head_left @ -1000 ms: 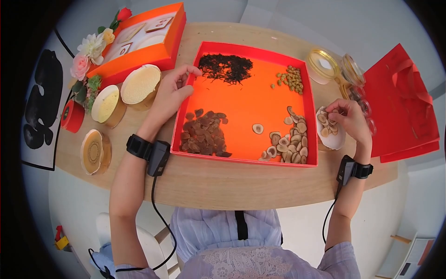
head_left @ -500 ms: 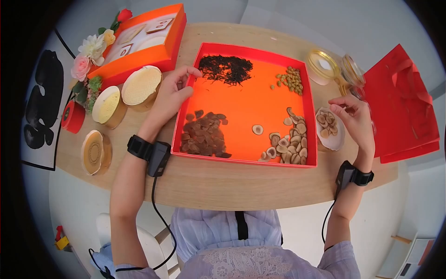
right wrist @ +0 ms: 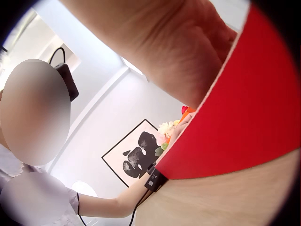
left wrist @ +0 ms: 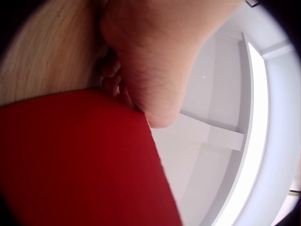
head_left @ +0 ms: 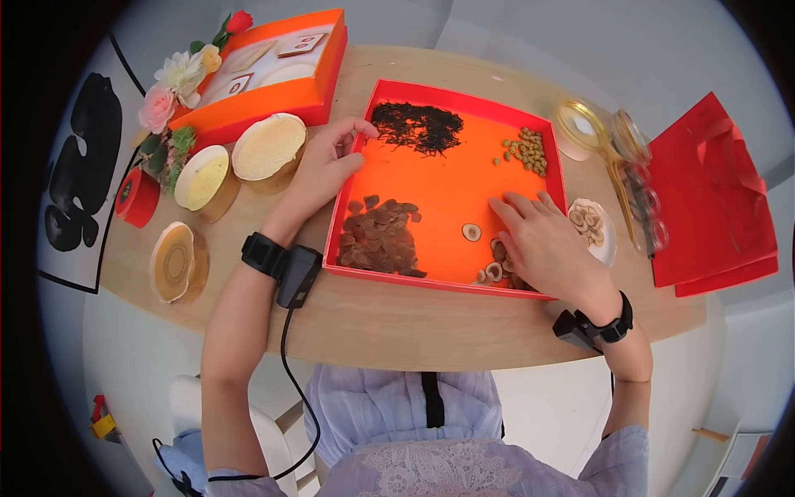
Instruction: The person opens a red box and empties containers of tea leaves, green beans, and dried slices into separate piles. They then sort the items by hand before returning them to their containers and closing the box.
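A shallow red box point(head_left: 454, 286) with an orange floor lies on the table. My left hand point(head_left: 331, 166) grips its left wall, index finger and thumb over the rim; in the left wrist view, the other fingers point(left wrist: 110, 84) curl outside the wall. Inside the front right corner, my right hand point(head_left: 551, 253) lies over pale dried slices point(head_left: 494, 271), fingers spread and partly covering them. One slice point(head_left: 471, 233) lies apart, left of those fingertips. Reddish-brown dried flakes point(head_left: 379, 238), black dried shreds point(head_left: 416, 127) and green-brown pellets point(head_left: 528, 151) form piles near the other corners.
A white dish point(head_left: 609, 240) of more slices stands right of the box, near small jars point(head_left: 650, 203) and a gold-lidded jar point(head_left: 580, 124). Paper-lined cups point(head_left: 180, 262), flowers point(head_left: 180, 76) and an orange gift box point(head_left: 327, 87) stand left. A red bag point(head_left: 712, 199) stands far right.
My right hand has moved left from the dish into the box, over the slices. Its fingers, bent together above the dish before, are now spread. My left hand stays on the wall.
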Demonstrator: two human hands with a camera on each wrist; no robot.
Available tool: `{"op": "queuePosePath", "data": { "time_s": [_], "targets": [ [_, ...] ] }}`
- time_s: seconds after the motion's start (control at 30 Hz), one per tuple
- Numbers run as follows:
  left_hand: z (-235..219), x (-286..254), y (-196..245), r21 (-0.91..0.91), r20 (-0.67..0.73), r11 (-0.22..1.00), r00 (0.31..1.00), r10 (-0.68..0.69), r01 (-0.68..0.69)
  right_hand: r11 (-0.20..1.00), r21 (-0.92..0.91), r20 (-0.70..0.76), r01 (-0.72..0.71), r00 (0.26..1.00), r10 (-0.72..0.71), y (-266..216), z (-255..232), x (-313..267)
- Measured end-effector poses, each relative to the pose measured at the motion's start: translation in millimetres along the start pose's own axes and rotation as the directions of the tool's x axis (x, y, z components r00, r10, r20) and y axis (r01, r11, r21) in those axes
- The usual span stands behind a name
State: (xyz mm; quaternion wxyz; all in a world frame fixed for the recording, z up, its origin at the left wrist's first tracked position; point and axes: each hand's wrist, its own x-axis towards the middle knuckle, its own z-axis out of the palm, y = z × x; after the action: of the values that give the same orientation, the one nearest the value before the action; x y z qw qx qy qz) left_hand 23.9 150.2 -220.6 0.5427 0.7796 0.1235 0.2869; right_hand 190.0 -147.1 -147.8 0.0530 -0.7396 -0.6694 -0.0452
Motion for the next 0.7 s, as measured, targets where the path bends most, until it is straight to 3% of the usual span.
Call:
{"op": "queuePosePath", "data": {
  "time_s": [0.07,0.2,0.27,0.3,0.37,0.4,0.47,0.57,0.7],
  "targets": [
    [0.0,-0.3,-0.7,-0.019,-0.017,0.999,0.999,0.030,-0.030,0.997,0.024,0.130,-0.076,0.989,0.072,-5.4,-12.1,-4.8],
    [-0.9,2.0,-5.2,0.004,-0.010,0.999,0.999,0.035,-0.035,0.995,0.080,0.148,-0.058,0.988,0.046,-8.8,-17.4,-18.0],
    [-2.4,1.6,-5.6,0.014,-0.010,0.999,0.999,0.047,-0.047,0.985,0.095,0.286,-0.145,0.951,0.113,-15.7,-26.8,-20.8],
    [-3.9,1.1,-5.1,0.046,0.009,0.999,1.000,0.024,-0.024,0.985,0.094,0.284,-0.148,0.952,0.116,-14.9,-26.3,-21.9],
    [-4.3,0.8,-4.5,0.078,0.033,0.997,0.999,0.003,-0.006,0.992,0.122,0.097,-0.019,0.995,0.007,-11.0,-21.8,-23.5],
    [-3.7,0.7,-4.3,0.051,0.028,0.999,1.000,-0.006,0.005,0.992,0.121,0.095,-0.024,0.995,0.012,-8.0,-19.6,-23.2],
    [-3.0,0.8,-2.4,0.026,0.027,1.000,1.000,-0.011,0.011,0.999,-0.026,-0.066,-0.030,0.997,0.028,-0.7,-13.7,-21.2],
    [-4.2,-0.7,-0.6,0.027,0.027,0.999,0.999,-0.026,0.025,0.991,-0.133,-0.131,-0.026,0.991,0.009,10.3,-2.9,-22.6],
    [-4.8,1.2,-6.3,0.034,0.027,0.999,1.000,0.004,-0.005,0.988,-0.070,0.037,-0.138,0.989,0.140,10.1,-4.9,-28.6]
  ]
}}
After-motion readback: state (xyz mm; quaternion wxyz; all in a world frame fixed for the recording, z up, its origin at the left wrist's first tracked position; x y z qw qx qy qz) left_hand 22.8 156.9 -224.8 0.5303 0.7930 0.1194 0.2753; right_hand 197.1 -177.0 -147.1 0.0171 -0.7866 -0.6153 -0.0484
